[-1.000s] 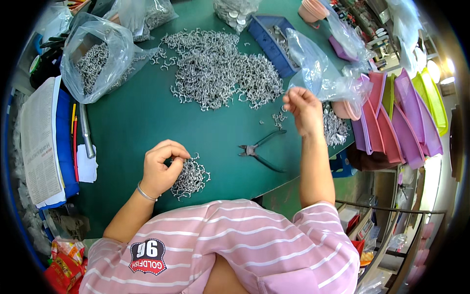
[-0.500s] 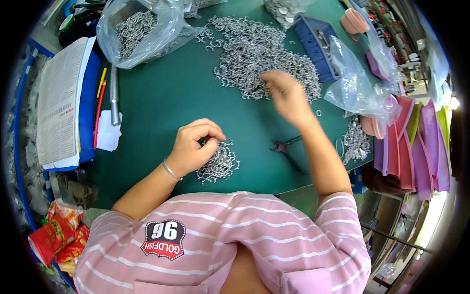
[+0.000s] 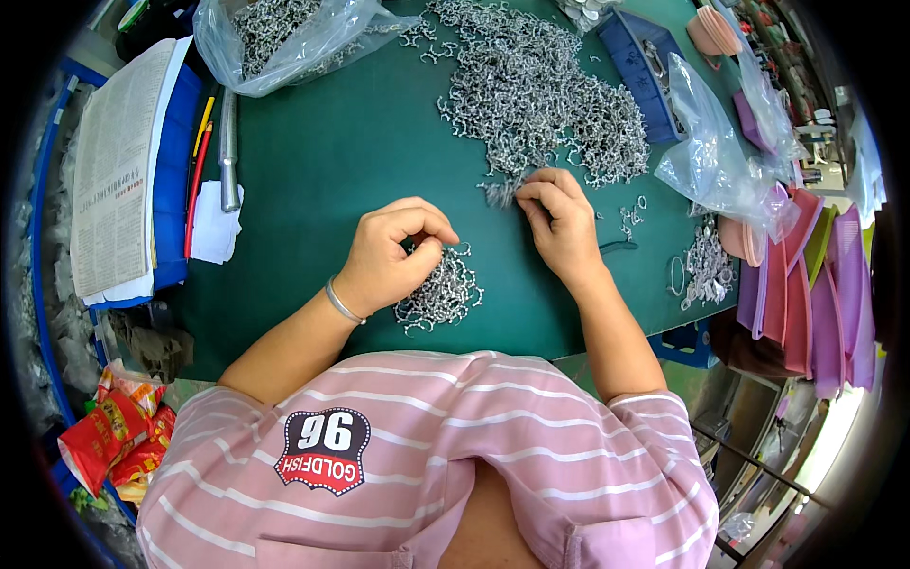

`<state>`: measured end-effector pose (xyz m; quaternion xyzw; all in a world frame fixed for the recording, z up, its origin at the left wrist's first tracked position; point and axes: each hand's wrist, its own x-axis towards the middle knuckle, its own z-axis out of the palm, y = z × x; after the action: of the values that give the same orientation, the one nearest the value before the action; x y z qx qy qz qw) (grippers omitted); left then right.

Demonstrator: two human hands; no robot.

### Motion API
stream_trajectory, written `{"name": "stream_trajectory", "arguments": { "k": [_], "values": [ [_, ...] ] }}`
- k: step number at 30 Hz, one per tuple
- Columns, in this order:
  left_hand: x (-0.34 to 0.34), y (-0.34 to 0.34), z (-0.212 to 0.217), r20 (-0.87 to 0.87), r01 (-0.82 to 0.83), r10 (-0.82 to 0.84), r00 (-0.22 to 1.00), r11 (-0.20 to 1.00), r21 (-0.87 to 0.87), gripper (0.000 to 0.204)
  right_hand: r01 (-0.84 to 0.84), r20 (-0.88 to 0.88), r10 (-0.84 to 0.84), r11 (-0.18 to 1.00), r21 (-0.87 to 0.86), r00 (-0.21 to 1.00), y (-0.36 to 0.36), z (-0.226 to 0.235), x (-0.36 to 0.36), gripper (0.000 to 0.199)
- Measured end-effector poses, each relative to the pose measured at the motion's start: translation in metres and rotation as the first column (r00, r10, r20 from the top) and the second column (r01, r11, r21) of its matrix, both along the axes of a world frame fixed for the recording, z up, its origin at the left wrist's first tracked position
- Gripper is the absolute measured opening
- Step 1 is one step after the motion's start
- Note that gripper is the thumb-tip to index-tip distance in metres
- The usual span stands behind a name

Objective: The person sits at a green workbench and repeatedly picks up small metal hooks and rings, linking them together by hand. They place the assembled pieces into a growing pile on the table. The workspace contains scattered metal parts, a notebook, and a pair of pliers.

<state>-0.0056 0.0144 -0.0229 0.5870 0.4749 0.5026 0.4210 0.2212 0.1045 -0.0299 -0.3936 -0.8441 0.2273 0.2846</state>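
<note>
My left hand (image 3: 396, 254) is closed in a pinch over the upper left side of a small pile of silvery metal links (image 3: 441, 292) near the table's front edge. What lies between its fingertips, if anything, is too small to make out. My right hand (image 3: 563, 226) has thumb and forefinger pinched together just below the near edge of a large heap of similar metal links (image 3: 540, 90). A blurred cluster of links (image 3: 502, 192) shows at its fingertips. Behind this hand and wrist the pliers are mostly hidden; a dark handle (image 3: 618, 247) sticks out.
A clear plastic bag (image 3: 284, 62) of metal parts stands at the far left. Pens (image 3: 201, 175), a metal rod (image 3: 228, 152) and a newspaper (image 3: 118, 161) lie left. On the right are a blue bin (image 3: 637, 57), a plastic bag (image 3: 697, 152) and loose silvery pieces (image 3: 706, 266).
My right hand has come back from the large heap toward me, drawing a few links to the heap's near edge. The left hand stays over the small pile. The whole view has shifted slightly.
</note>
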Motion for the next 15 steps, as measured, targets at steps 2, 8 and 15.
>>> {"name": "stream_trajectory", "arguments": {
  "k": [2, 8, 15],
  "values": [
    [0.001, 0.0, 0.0, 0.0, 0.001, -0.001, 1.0, 1.0, -0.004, 0.016, 0.109, -0.054, -0.114, 0.99, -0.093, 0.992, -0.003, 0.002, 0.0, 0.018],
    [0.001, 0.0, 0.0, 0.002, 0.0, 0.0, 1.0, 1.0, -0.021, 0.016, 0.057, 0.018, -0.06, 0.988, 0.146, 0.998, -0.006, 0.007, -0.009, 0.012],
    [-0.004, 0.0, -0.002, 0.029, -0.022, 0.024, 0.999, 0.998, -0.051, 0.015, -0.079, -0.005, 0.08, 0.982, -0.171, 0.997, -0.036, 0.031, -0.01, 0.013]
  ]
}}
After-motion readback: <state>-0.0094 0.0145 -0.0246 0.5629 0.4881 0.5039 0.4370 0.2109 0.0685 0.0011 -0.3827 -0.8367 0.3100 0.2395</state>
